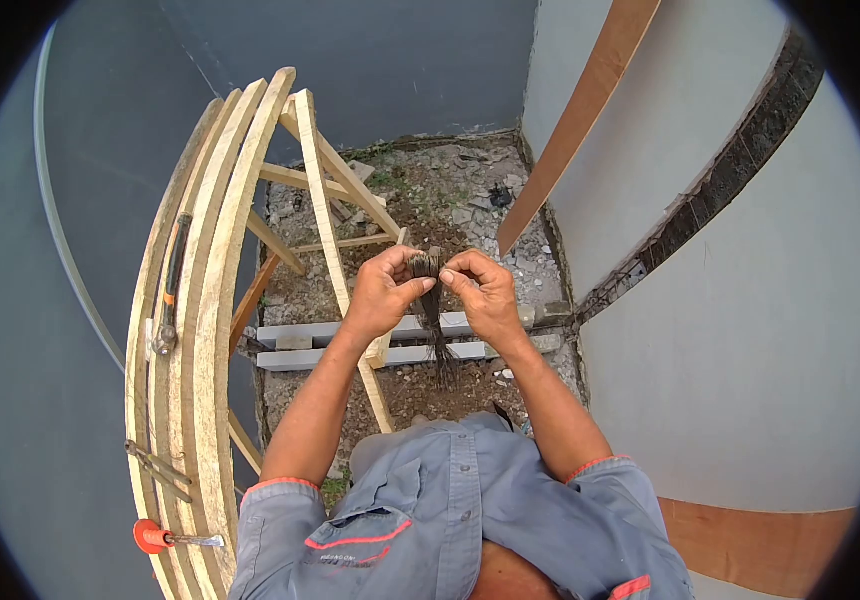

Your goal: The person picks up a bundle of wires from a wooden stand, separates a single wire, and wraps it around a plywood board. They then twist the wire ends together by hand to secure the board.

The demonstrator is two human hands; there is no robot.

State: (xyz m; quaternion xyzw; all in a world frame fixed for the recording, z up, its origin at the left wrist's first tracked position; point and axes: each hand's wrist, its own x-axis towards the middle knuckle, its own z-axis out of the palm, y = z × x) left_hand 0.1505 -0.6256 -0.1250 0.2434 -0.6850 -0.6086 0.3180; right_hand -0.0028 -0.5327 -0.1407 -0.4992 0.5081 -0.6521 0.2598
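In front of my chest, a bundle of thin dark strands (432, 305) hangs down, its upper ends bunched together and its lower ends loose and frayed. Whether the strands are wire or fibre I cannot make out. My left hand (382, 292) is closed around the upper left of the bundle, the thumb pressed against it. On the other side, my right hand (482, 292) pinches at the upper right edge between thumb and fingers.
To the left stands a trestle of wooden planks (212, 330) bearing a hammer (172, 280), pincers (160, 468) and a red-guarded chisel (175, 538). Two pale beams (350, 355) cross the rubble ground (440, 190). A brown board (580, 120) leans by the right wall (690, 330).
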